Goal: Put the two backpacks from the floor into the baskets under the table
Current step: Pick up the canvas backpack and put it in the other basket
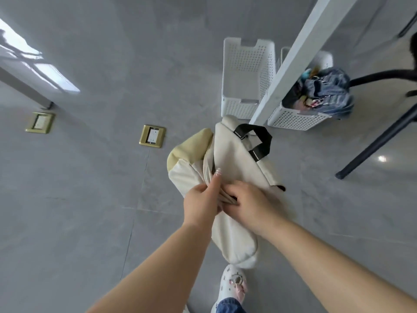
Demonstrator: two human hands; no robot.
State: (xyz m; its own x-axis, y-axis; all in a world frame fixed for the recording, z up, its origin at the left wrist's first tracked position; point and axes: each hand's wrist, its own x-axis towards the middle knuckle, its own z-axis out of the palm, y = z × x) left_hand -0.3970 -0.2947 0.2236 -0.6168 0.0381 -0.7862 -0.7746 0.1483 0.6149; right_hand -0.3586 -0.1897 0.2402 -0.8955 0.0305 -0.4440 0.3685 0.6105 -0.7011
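A cream backpack point(234, 154) with a pale yellow pocket and a black top handle hangs above the grey floor, held up by both hands at its middle. My left hand point(202, 197) pinches a fold of its fabric. My right hand point(250, 204) grips the straps beside it. Just beyond the backpack stands an empty white perforated basket point(246, 64). To its right, a second white basket point(295, 119) holds a blue denim backpack point(327, 91) with small charms on it.
A white table leg point(295, 55) runs diagonally between the two baskets. A dark chair leg point(379, 141) slants across the right side. Two brass floor sockets point(152, 136) sit on the left. My white shoe point(233, 283) is under the backpack.
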